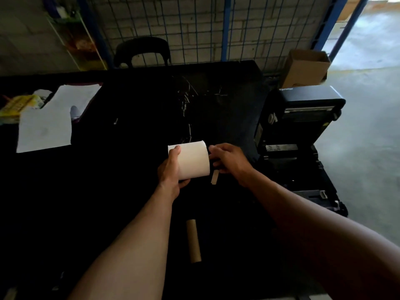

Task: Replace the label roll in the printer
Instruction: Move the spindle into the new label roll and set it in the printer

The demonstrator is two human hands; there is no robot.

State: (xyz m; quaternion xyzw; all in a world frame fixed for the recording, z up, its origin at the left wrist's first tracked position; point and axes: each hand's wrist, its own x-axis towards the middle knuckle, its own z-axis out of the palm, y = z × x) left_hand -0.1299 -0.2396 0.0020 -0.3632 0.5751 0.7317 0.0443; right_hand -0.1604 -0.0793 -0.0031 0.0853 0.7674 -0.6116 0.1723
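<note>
My left hand [171,169] grips a full white label roll [193,159] from its left end, holding it above the black table [129,126]. My right hand [227,159] is at the roll's right end, fingers pinched on a small tan strip [215,176] that hangs down from them. An empty brown cardboard core [193,241] lies on the table nearer to me. The black label printer [298,135] stands at the table's right edge with its lid raised and its inside bay exposed.
White paper sheets [46,124] and a yellow packet [17,105] lie at the table's left. A black chair [141,51] stands behind the table, before a wire-mesh fence. An open cardboard box [305,68] sits behind the printer. Concrete floor lies to the right.
</note>
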